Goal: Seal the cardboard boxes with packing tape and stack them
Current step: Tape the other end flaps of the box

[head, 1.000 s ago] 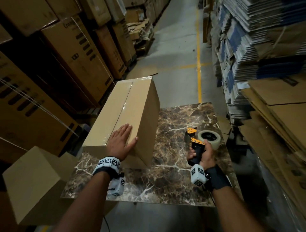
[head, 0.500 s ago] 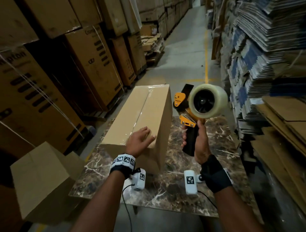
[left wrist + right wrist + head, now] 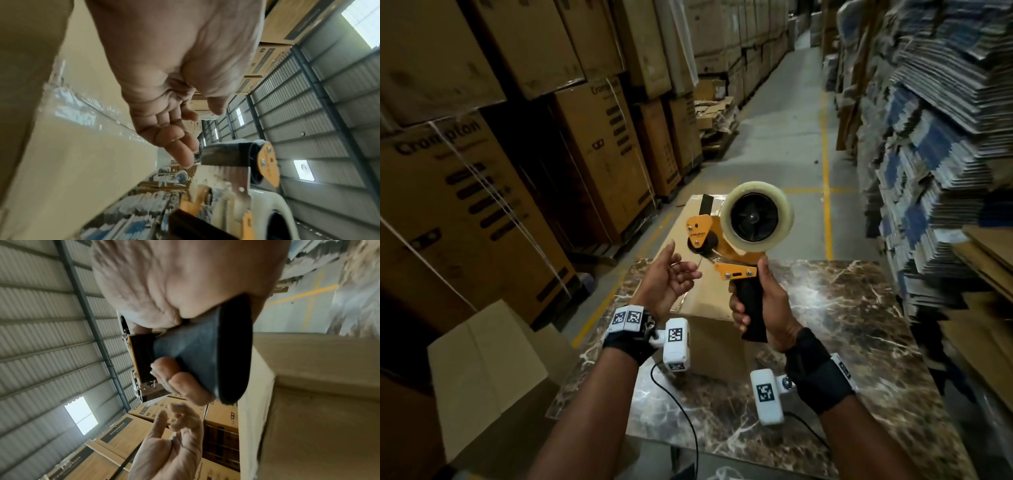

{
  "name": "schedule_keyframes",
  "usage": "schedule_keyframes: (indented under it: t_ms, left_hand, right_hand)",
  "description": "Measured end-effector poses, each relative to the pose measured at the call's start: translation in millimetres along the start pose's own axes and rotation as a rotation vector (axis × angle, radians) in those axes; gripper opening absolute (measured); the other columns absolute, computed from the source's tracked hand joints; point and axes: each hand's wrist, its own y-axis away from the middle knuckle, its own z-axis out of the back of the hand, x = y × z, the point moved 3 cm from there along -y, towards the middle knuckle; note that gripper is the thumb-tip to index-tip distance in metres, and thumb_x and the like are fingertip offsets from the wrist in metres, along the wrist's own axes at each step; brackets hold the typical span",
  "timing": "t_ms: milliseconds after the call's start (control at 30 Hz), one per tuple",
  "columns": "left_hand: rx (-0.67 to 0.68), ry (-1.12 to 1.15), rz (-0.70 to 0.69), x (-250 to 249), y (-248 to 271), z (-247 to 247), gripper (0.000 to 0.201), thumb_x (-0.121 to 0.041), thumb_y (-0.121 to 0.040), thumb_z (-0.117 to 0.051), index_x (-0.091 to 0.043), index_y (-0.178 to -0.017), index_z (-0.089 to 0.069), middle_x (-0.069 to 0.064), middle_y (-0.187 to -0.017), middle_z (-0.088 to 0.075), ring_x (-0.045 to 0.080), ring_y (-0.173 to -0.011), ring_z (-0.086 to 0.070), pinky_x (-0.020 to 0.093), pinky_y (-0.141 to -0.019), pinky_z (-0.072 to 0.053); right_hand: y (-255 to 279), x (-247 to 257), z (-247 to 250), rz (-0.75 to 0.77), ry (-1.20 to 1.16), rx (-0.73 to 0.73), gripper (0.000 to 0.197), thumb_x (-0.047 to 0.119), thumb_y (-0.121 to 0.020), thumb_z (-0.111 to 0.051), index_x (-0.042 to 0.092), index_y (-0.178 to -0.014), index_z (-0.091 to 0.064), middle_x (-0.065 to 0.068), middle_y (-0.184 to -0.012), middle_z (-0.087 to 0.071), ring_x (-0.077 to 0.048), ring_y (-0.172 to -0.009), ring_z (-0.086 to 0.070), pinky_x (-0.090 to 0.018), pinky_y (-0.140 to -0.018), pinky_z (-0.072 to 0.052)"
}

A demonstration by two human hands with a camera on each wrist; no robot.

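Observation:
A plain cardboard box (image 3: 709,294) with clear tape along its top seam (image 3: 82,116) stands on the marble table (image 3: 842,325). My right hand (image 3: 760,308) grips the black handle (image 3: 197,353) of an orange tape dispenser (image 3: 736,240) and holds it upright above the box, its clear tape roll (image 3: 758,216) on top. My left hand (image 3: 671,277) hovers just left of the dispenser's front, fingers loosely spread, holding nothing. In the left wrist view its fingertips (image 3: 183,155) are close to the dispenser's roller (image 3: 236,155).
Tall stacks of printed cartons (image 3: 465,192) line the left side. Piles of flattened cardboard (image 3: 935,137) fill the right. Another plain box (image 3: 493,370) sits low at the left of the table. A grey floor aisle (image 3: 784,130) with yellow lines runs ahead.
My right hand lifted the tape dispenser off the table to above the box. My left hand came off the box top and rose toward the dispenser's front.

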Motion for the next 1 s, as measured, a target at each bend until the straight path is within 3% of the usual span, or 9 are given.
schedule_keyframes:
  t_ms: [133,267,367,433,567,667,767,900,1000]
  left_hand:
    - [0.165,0.130,0.035,-4,6,-16,0.047,-0.058,-0.091,-0.063,-0.013,-0.101,-0.056,0.009,-0.078,-0.061,0.022,-0.066,-0.064,0.024,-0.053,-0.050]
    - [0.225,0.344,0.059,-6,15,-27,0.028,-0.033,-0.097,-0.064,-0.006,-0.104,-0.068,0.009,-0.086,-0.065,0.018,-0.069,-0.062,0.021,-0.056,-0.051]
    - [0.294,0.423,0.060,-7,20,-24,0.031,-0.018,-0.081,-0.079,-0.003,-0.107,-0.068,0.011,-0.098,-0.067,0.022,-0.078,-0.066,0.024,-0.064,-0.054]
    - [0.294,0.406,0.044,-5,24,-20,0.029,-0.014,-0.080,-0.076,-0.005,-0.104,-0.063,0.013,-0.096,-0.066,0.024,-0.079,-0.066,0.026,-0.066,-0.054]
    - [0.259,0.404,0.042,-2,27,-16,0.007,-0.014,-0.093,-0.049,-0.009,-0.097,-0.053,0.012,-0.083,-0.064,0.024,-0.070,-0.063,0.025,-0.058,-0.049]
    - [0.236,0.420,0.004,-2,29,-12,0.012,-0.012,-0.089,-0.046,-0.012,-0.097,-0.055,0.011,-0.078,-0.062,0.022,-0.064,-0.062,0.025,-0.052,-0.048]
    - [0.230,0.392,0.002,-2,35,-9,0.023,-0.015,-0.089,-0.041,-0.008,-0.096,-0.061,0.012,-0.078,-0.060,0.023,-0.062,-0.060,0.026,-0.053,-0.049]
    - [0.203,0.201,0.003,-4,39,-2,0.043,-0.032,-0.095,-0.038,-0.003,-0.078,-0.064,0.018,-0.082,-0.063,0.029,-0.068,-0.062,0.029,-0.058,-0.047]
    - [0.125,0.022,-0.020,-7,39,3,0.024,-0.022,-0.098,-0.050,-0.006,-0.084,-0.062,0.015,-0.084,-0.068,0.026,-0.069,-0.069,0.026,-0.056,-0.049]
  right_hand:
    - [-5,-1,-10,-0.030,-0.095,0.086,0.081,0.084,-0.091,-0.030,0.009,-0.090,-0.062,-0.008,-0.063,-0.044,-0.015,-0.041,-0.039,-0.026,-0.045,-0.032]
    - [-7,-2,-14,-0.056,-0.143,0.149,0.082,0.084,-0.091,-0.030,0.010,-0.091,-0.063,-0.008,-0.063,-0.045,-0.016,-0.041,-0.040,-0.027,-0.047,-0.032]
    - [-5,-2,-16,-0.074,-0.194,0.182,0.081,0.085,-0.089,-0.032,0.009,-0.091,-0.063,-0.007,-0.062,-0.046,-0.016,-0.041,-0.042,-0.027,-0.046,-0.033]
    - [-3,-2,-16,-0.077,-0.211,0.190,0.082,0.085,-0.089,-0.033,0.009,-0.090,-0.063,-0.006,-0.062,-0.045,-0.015,-0.041,-0.043,-0.026,-0.045,-0.035]
    - [0,-3,-17,-0.070,-0.199,0.168,0.082,0.082,-0.094,-0.026,0.008,-0.090,-0.062,-0.006,-0.062,-0.044,-0.015,-0.040,-0.041,-0.024,-0.043,-0.038]
    - [2,-5,-18,-0.065,-0.202,0.170,0.082,0.082,-0.093,-0.028,0.007,-0.091,-0.062,-0.007,-0.062,-0.045,-0.015,-0.040,-0.042,-0.025,-0.043,-0.038]
    - [3,-6,-17,-0.072,-0.160,0.170,0.082,0.085,-0.085,-0.040,0.007,-0.089,-0.064,-0.007,-0.061,-0.046,-0.015,-0.039,-0.042,-0.025,-0.043,-0.038]
    - [4,-2,-19,-0.059,-0.106,0.187,0.082,0.088,-0.070,-0.062,0.007,-0.087,-0.066,-0.008,-0.060,-0.046,-0.016,-0.038,-0.042,-0.025,-0.042,-0.039]
    - [1,1,-15,-0.044,-0.035,0.146,0.081,0.085,-0.079,-0.051,0.006,-0.090,-0.066,-0.011,-0.063,-0.043,-0.017,-0.039,-0.039,-0.026,-0.043,-0.037]
